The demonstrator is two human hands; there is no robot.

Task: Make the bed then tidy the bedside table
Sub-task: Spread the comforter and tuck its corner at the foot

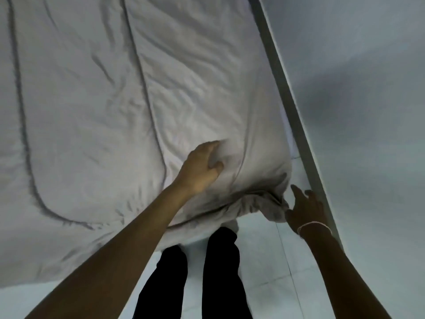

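Left hand (202, 168): palm down on the grey quilt (92, 100), near its bottom right corner. Fingers curl into the fabric and bunch a small fold under the fingertips; thumb lies alongside. Forearm runs in from the lower left.

Right hand (304, 209): fingers spread and relaxed, holding nothing. Fingertips sit just beside the crumpled quilt corner (273, 207); cannot tell whether they touch it. A thin pale band (315, 225) circles the wrist.

Quilt: spread across the bed, filling the upper left of the view. Dark stitched lines run lengthwise and curve round near the foot edge. Surface wrinkled, heaviest around the left hand. The corner hangs over the bed's edge in a loose, shadowed clump; a strip of white sheet (293, 143) shows beside it.

Surroundings: a grey baseboard (287, 88) runs diagonally along a pale wall (368, 88) to the right of the bed. Pale tiled floor (264, 261) below. Two legs in dark trousers (220, 272) stand against the foot of the bed, between the arms.
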